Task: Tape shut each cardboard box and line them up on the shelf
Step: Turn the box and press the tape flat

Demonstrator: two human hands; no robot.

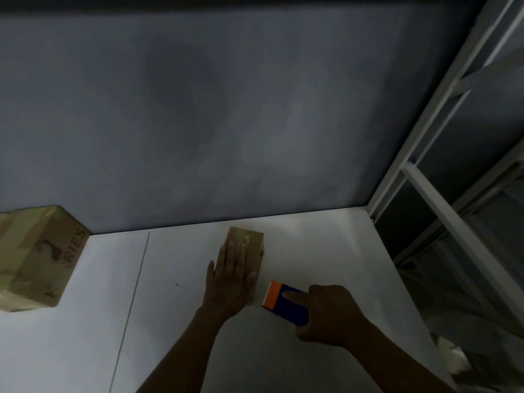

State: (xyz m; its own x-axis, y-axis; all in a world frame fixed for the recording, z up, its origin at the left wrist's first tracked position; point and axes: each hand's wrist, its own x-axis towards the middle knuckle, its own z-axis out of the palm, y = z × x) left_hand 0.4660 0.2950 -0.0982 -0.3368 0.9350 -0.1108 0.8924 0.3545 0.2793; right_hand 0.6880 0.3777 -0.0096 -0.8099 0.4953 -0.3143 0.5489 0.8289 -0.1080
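Observation:
A small cardboard box lies on the white shelf surface near the grey back wall. My left hand rests flat on its top, fingers straight, covering its near half. My right hand grips a blue and orange tape dispenser, whose orange end sits at the box's near right corner. A larger cardboard box with tape across it and printed letters stands at the far left of the shelf.
The grey wall closes the back. A white metal rack frame rises on the right, with dim lower shelves beyond it. A thin seam runs across the shelf surface between the two boxes.

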